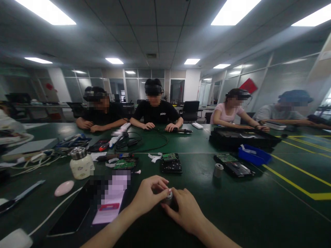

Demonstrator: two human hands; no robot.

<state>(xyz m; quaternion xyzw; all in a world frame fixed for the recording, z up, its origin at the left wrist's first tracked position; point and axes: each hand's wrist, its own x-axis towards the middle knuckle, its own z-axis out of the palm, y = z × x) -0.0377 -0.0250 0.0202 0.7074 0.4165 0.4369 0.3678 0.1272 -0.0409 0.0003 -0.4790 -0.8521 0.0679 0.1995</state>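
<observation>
My left hand (148, 195) and my right hand (185, 208) meet low in the middle of the view, just above the dark green table (232, 213). Both are closed around a small silvery cylindrical part (169, 197), pinched between the fingertips. A similar small metal cylinder (218, 170) stands upright on the table to the right. Beyond my hands lie a black hard drive with a green circuit board (170, 163) and another green board (125, 164).
A white jar with a metal lid (81, 163), a pink oval pad (64, 188) and a dark tablet (74, 213) lie at left. A blue tray (253, 155), a black tray (240, 137) and an opened drive (236, 168) sit at right. Several people sit across the table.
</observation>
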